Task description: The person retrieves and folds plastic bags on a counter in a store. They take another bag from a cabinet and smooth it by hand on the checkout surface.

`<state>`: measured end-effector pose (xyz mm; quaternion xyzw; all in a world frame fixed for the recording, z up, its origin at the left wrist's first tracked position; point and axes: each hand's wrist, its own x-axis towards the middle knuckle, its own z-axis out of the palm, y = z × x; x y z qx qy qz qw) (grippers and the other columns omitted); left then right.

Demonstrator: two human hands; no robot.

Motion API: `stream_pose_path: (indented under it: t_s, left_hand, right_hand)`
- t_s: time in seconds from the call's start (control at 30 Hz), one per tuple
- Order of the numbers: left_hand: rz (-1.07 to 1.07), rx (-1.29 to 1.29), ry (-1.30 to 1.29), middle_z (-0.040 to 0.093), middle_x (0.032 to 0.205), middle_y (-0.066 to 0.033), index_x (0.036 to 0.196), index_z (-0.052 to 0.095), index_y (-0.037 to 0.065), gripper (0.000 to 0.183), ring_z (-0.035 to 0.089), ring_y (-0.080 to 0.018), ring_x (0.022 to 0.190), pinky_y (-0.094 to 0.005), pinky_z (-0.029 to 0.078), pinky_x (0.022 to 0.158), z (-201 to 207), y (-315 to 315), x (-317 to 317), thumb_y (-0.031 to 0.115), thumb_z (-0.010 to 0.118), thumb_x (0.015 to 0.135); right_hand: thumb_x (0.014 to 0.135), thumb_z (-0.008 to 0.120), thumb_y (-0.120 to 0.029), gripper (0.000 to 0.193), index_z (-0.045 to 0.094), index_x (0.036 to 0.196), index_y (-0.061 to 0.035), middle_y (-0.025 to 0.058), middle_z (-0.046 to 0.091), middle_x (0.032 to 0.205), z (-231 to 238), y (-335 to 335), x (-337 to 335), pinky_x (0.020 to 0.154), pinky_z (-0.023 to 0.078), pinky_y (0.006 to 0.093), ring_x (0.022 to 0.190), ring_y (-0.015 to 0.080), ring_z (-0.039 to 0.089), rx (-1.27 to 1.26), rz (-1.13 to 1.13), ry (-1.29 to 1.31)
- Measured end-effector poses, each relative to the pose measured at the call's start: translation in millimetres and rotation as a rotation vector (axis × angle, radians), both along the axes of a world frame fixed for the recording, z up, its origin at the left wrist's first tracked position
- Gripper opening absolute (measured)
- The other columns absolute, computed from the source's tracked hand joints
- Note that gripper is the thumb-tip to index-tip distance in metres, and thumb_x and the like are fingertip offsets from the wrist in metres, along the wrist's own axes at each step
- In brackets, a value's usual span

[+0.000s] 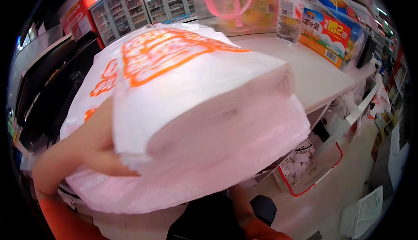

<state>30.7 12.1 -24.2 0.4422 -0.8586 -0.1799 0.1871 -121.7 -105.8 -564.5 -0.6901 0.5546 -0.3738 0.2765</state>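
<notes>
Bags [187,109] over counter [320,77], fridges [143,11] beyond

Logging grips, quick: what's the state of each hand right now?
Left hand: holding a stack of white plastic bags with orange print.
Right hand: cannot be told; hidden, only the forearm shows.

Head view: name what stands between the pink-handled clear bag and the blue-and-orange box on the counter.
A clear plastic bottle stands between them, as the head view shows.
</notes>
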Motion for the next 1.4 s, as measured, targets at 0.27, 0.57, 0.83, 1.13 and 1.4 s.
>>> stream_pose_path:
  t_s: [0.27, 0.57, 0.83, 1.13, 1.4]
  left_hand:
    - [-0.178, -0.246, 0.063, 0.055, 0.121, -0.0185, 0.118, 0.055, 0.003, 0.046, 0.049, -0.0319, 0.116, -0.0392, 0.036, 0.099, -1.7, -9.9, -26.7, 0.024, 0.061, 0.078]
    - [0.064, 0.126, 0.026, 0.056, 0.12, -0.0152, 0.118, 0.056, 0.001, 0.043, 0.05, -0.0226, 0.113, -0.0344, 0.035, 0.097, 4.0, 3.9, -33.7, 0.027, 0.061, 0.085]
    - [-0.279, -0.271, -0.059, 0.051, 0.127, -0.0152, 0.127, 0.048, 0.006, 0.05, 0.045, -0.0274, 0.12, -0.0337, 0.032, 0.102, 10.2, 37.7, -28.1, 0.038, 0.046, 0.089]
    - [-0.347, -0.241, -0.039, 0.052, 0.126, -0.0153, 0.127, 0.049, 0.006, 0.051, 0.046, -0.0273, 0.118, -0.0337, 0.033, 0.101, 5.2, 24.1, -16.4, 0.042, 0.044, 0.091]
    - [-0.244, -0.25, -0.094, 0.043, 0.134, -0.0169, 0.131, 0.045, 0.007, 0.053, 0.038, -0.0311, 0.126, -0.0347, 0.027, 0.106, -1.7, -8.2, -25.1, 0.041, 0.046, 0.09]
  right_hand:
    - [0.078, 0.061, -0.013, 0.02, 0.061, 0.09, 0.0029, 0.0203, 0.062, 0.089, -13.9, 15.3, 41.6, 0.083, 0.043, 0.0443, 0.086, 0.0351, 0.058, -0.112, 0.089, -0.05]
    - [0.066, 0.061, 0.001, 0.016, 0.062, 0.082, 0.0012, 0.016, 0.06, 0.084, 35.2, 152.5, -64.4, 0.081, 0.043, 0.0432, 0.089, 0.0347, 0.05, -0.18, 0.342, -0.101]
    - [0.077, 0.063, 0.0, 0.021, 0.061, 0.098, 0.0034, 0.0084, 0.062, 0.098, 136.9, 239.5, -148.2, 0.081, 0.046, 0.0296, 0.088, 0.0171, 0.058, 0.132, -0.342, -0.916]
    - [0.085, 0.052, -0.02, 0.049, 0.043, 0.126, 0.0051, 0.0214, 0.051, 0.122, 272.9, 256.0, -246.6, 0.093, 0.046, 0.0454, 0.107, 0.0335, 0.055, -0.293, -0.134, -1.253]
    - [0.092, 0.052, -0.017, 0.045, 0.037, 0.13, 0.0031, 0.0192, 0.031, 0.139, 454.9, 177.0, -233.4, 0.109, 0.019, 0.0589, 0.129, 0.0368, 0.027, -1.075, 0.146, -1.378]
